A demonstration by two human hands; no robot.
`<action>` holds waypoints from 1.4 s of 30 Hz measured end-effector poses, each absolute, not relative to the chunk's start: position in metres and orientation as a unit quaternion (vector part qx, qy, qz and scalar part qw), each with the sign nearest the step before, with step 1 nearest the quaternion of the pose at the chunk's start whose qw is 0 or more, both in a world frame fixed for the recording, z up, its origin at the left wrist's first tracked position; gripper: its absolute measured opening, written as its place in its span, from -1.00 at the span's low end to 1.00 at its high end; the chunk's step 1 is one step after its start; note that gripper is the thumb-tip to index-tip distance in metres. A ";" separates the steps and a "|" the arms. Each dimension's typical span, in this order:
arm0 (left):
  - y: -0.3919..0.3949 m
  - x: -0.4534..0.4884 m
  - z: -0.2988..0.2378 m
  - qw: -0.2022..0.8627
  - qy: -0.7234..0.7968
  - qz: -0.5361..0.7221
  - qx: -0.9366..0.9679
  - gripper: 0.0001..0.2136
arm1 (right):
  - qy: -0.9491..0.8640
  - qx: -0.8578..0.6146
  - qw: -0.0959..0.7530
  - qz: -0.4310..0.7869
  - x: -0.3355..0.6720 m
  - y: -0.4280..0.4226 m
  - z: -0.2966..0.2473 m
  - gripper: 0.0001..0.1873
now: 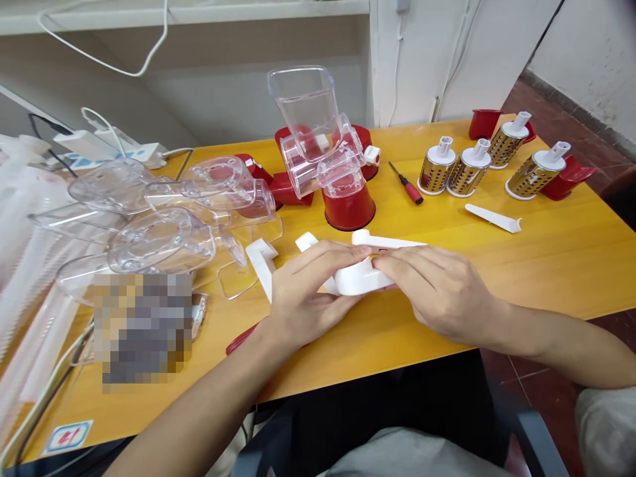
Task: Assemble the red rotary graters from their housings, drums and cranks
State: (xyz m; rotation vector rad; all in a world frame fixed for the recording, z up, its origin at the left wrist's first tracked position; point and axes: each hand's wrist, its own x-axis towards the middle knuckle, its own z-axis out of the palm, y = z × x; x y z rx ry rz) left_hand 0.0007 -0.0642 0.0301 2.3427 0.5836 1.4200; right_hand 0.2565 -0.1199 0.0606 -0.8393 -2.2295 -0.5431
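Both my hands meet over the yellow wooden table [546, 265] near its front edge. My left hand [305, 291] curls its fingers around a white plastic handle part [360, 278] from the left. My right hand [440, 288] pinches the same white part from the right, fingers closed on it. Another white crank handle [392, 241] lies just behind my fingers. A third white piece [263, 262] rests left of my left hand. Behind stands an assembled clear grater [322, 142] on a red base [348, 205].
Several clear plastic grater bodies [163, 218] are piled at the left. Several steel drum blades [467, 172] with white caps stand at the back right beside red parts [566, 177]. A red-handled screwdriver [407, 185] and a white handle [494, 218] lie between. Power strips and cables [99, 142] sit far left.
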 end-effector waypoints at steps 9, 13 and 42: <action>-0.064 -0.001 0.032 0.157 0.243 0.508 0.811 -0.64 | -0.864 -0.333 0.323 -0.196 0.266 -0.117 0.066 -0.69; -0.056 -0.004 0.034 0.126 0.237 0.506 0.820 -0.60 | -0.861 -0.366 0.310 -0.171 0.278 -0.112 0.063 -0.77; -0.038 -0.019 0.047 -0.029 0.205 0.462 0.862 -0.81 | -0.743 -0.331 0.498 0.302 0.289 -0.094 0.056 -0.71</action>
